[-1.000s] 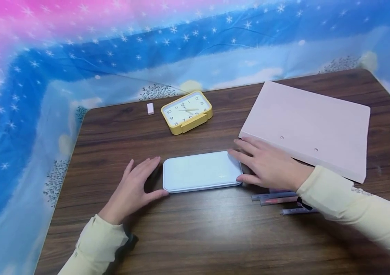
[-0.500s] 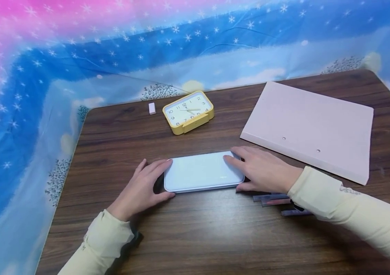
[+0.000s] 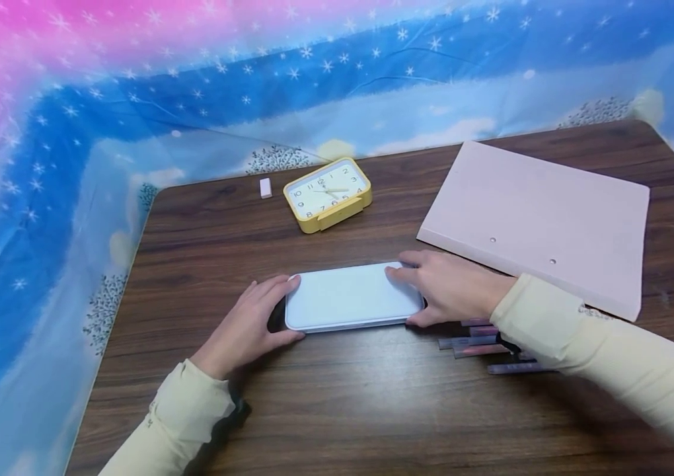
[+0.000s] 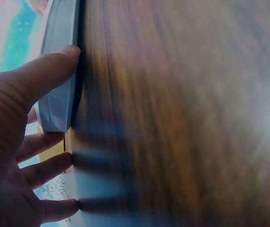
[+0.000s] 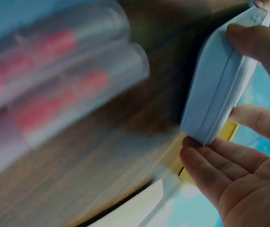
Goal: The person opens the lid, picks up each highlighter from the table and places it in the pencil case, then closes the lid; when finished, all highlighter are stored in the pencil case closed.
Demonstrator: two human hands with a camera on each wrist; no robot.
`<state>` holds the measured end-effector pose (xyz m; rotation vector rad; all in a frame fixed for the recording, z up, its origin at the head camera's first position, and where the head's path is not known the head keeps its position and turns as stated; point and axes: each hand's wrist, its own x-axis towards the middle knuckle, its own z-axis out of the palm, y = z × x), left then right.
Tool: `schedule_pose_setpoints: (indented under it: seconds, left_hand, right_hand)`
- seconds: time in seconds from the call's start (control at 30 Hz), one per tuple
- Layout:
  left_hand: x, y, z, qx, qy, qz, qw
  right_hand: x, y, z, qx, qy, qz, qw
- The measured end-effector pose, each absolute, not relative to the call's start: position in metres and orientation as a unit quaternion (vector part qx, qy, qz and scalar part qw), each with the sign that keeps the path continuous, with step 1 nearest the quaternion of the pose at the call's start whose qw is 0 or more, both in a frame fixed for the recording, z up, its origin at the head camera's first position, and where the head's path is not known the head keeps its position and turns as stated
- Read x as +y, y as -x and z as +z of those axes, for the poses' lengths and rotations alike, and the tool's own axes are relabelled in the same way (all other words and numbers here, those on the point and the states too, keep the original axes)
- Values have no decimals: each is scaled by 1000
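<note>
Watching from beside the bench (image 3: 343, 410), I see a white case (image 3: 351, 297) lying flat between two sets of fingers, gripped at both ends. The left hand (image 3: 244, 330) pinches its end, thumb on the near wall and forefinger over the top, the outer fingers (image 4: 57, 210) splayed past the corner. The right hand (image 3: 452, 285) clasps the other end, thumb likewise on the near wall.

My worry is those smooth, rounded ends: an uneven squeeze or lift could let one slide out. A seam (image 5: 219, 92) runs along the wall by the right thumb, so if the top is a lid, pinching only above that line might pop it. Pens (image 3: 470, 342) lie just nearer than the right fingers, partly beneath the sleeve (image 3: 557, 330), and a sweep of that cuff could roll them. The pale folder (image 3: 539, 211) beyond those fingers might get nudged too; the yellow clock (image 3: 331, 193), farther ahead, looks safer.

Plenty escapes me. The case's underside is hidden, so I can't tell whether it bears fully on the bench, and its contents, if any, don't show. The sleeve keeps me from counting the pens, which blur up close. From above, the right hand's outer fingers are mostly lost.
</note>
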<state>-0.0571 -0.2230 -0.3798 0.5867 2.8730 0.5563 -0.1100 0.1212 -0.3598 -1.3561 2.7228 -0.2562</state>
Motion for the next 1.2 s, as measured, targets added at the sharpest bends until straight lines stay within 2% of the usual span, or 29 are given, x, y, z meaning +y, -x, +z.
schedule_pose_setpoints:
  seconds: [0.7, 0.97, 1.2]
  left_hand:
    - [-228, 61, -380, 955, -195, 206, 84]
    - [-230, 59, -377, 944, -193, 248, 98]
    - [-231, 57, -377, 939, -171, 279, 102]
  right_hand:
    - [116, 128, -332, 867, 452, -127, 164]
    - [133, 137, -323, 857, 454, -202, 138]
    - [139, 142, -322, 859, 411, -265, 149]
